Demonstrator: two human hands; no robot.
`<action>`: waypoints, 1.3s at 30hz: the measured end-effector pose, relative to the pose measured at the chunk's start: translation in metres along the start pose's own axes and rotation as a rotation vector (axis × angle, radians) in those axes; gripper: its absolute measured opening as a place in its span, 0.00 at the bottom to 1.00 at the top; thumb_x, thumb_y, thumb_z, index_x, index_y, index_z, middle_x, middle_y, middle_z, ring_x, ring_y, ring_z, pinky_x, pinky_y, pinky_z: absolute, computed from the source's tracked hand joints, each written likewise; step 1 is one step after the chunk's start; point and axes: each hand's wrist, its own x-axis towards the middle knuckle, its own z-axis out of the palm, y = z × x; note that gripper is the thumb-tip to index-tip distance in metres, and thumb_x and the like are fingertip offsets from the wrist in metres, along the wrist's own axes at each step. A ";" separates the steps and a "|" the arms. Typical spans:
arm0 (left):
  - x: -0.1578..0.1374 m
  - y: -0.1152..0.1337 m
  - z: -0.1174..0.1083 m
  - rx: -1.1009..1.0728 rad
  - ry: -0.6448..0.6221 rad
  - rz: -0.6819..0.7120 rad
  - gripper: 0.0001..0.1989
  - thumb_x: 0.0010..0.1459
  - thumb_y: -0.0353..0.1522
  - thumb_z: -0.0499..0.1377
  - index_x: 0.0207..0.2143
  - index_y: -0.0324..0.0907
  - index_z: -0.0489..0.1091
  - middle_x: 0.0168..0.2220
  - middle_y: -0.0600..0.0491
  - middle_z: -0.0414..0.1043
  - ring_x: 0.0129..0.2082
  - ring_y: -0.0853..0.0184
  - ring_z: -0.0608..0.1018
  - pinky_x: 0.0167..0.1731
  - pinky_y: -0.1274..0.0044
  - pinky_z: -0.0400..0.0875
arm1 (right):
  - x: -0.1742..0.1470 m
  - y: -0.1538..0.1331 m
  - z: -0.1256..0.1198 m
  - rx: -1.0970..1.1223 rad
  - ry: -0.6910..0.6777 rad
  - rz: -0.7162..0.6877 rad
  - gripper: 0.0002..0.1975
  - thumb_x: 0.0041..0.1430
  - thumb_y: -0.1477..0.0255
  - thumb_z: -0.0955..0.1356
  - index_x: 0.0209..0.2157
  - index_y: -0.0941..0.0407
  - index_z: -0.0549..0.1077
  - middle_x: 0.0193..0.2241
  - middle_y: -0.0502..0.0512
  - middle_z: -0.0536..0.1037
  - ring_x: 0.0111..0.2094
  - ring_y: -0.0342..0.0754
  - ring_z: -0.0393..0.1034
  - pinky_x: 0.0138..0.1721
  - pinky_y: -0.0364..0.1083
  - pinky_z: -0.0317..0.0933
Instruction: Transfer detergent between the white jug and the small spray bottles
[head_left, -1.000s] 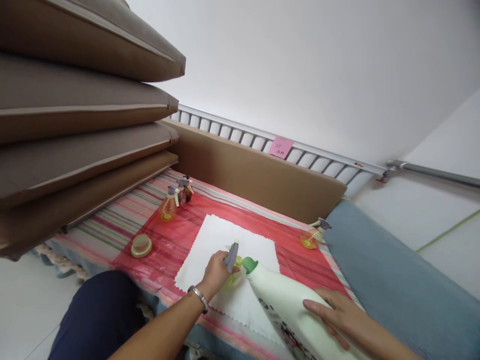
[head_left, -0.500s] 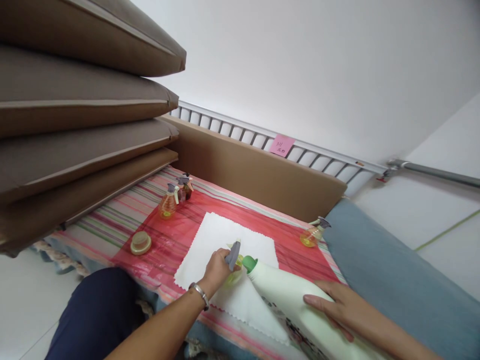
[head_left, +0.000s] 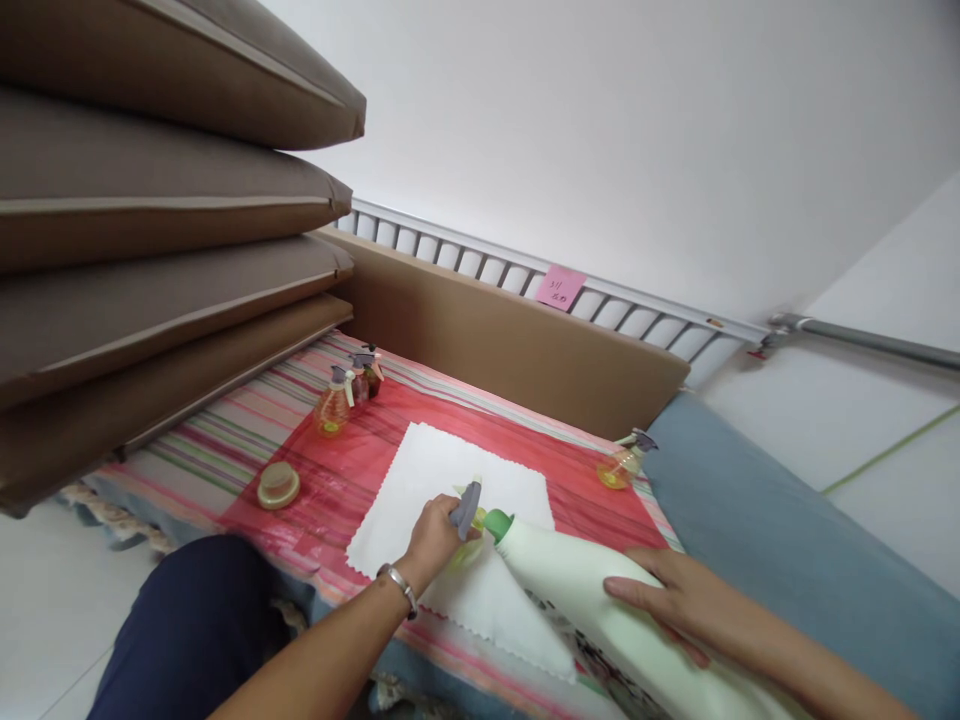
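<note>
- A round yellowish cap (head_left: pixel 278 485) is seen left of the white scalloped cloth (head_left: pixel 427 478).
- Over the cloth, a grey-headed spray bottle (head_left: pixel 466 510) is gripped by the left hand (head_left: pixel 437 535); a pale-green plastic bottle (head_left: pixel 570 565) is clasped by the right hand (head_left: pixel 671 592).

Bottle (head_left: pixel 577 570): smooth, satiny plastic
Spray head (head_left: pixel 466 508): matt plastic
Bracelet (head_left: pixel 403 587): shiny metal
Red sheet (head_left: pixel 330 500): glossy plastic
Note (head_left: pixel 561 287): matt paper
Radiator (head_left: pixel 469 263): smooth metal

Left hand (head_left: pixel 435 535) curled in grip; right hand (head_left: pixel 673 592) wrapped, forearms (head_left: pixel 322 650) angled inward.
</note>
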 end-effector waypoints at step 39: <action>-0.002 0.005 0.000 0.048 -0.029 -0.016 0.10 0.38 0.33 0.68 0.26 0.41 0.71 0.31 0.53 0.70 0.32 0.64 0.71 0.31 0.76 0.61 | -0.002 -0.018 -0.014 -0.059 -0.011 0.035 0.16 0.54 0.58 0.61 0.26 0.58 0.65 0.15 0.47 0.64 0.12 0.38 0.54 0.13 0.40 0.49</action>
